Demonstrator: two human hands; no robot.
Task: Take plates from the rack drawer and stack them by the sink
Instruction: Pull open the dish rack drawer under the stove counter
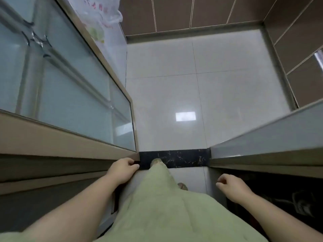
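No plates, rack drawer or sink show in the head view. I look straight down at a doorway with a black marble threshold [174, 160]. My left hand [122, 170] rests on the end of the left sliding glass door's frame [70, 151], fingers curled over its edge. My right hand [230, 187] hangs free to the right, fingers loosely curled and holding nothing. A pale green garment covers my legs, with my feet at the threshold.
A frosted glass sliding door [61, 81] stands at the left and another door [265, 137] at the right. Beyond lies a white tiled floor [201, 88] bounded by brown tiled walls. A plastic bag [99, 16] hangs at the top left.
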